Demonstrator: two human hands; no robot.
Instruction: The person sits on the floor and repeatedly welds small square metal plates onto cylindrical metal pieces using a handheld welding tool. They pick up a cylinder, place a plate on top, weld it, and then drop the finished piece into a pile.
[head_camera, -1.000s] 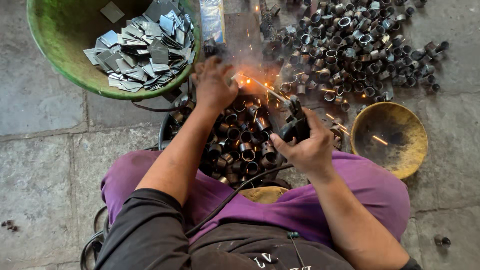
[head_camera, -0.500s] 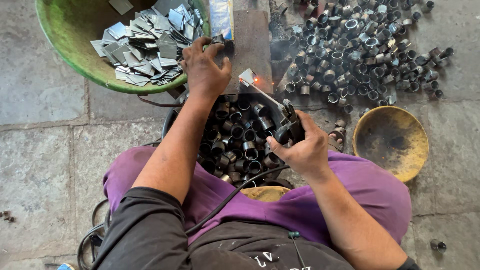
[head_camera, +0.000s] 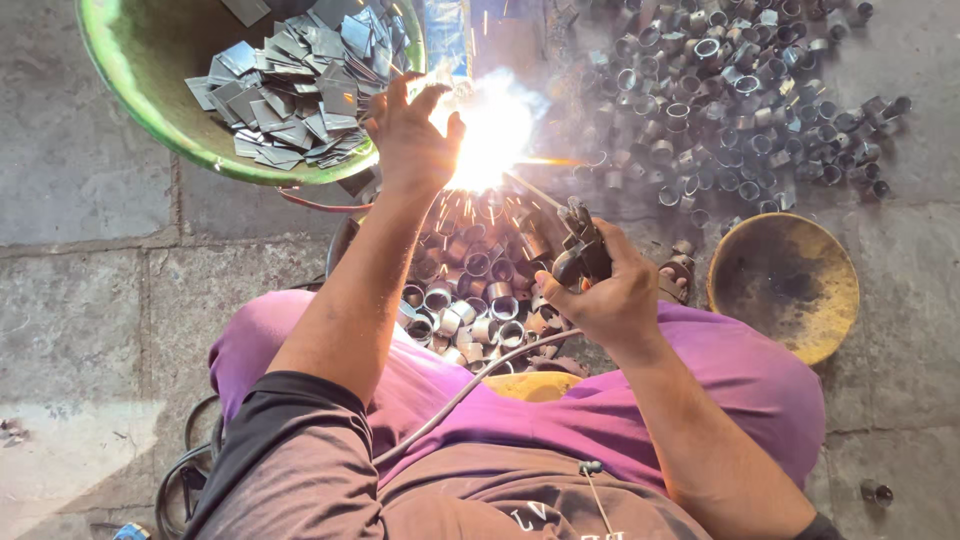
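Right hand clenched round the electrode holder; rod runs up-left from it to a bright arc with sparks falling around. A cable leaves the holder and crosses the purple lap.

Left hand just left of the arc, fingers curled over the workpiece; the glare hides the piece, so cannot tell exactly what it grips.

Containers:
- Green basin, upper left: heaped with flat grey metal plates.
- Dark tub between the knees: filled with short metal rings, lying at all angles.
- Yellowish bowl, right, on the floor: stained dark inside, contents not discernible.

Loose pile of rings on the floor, upper right, above the bowl.
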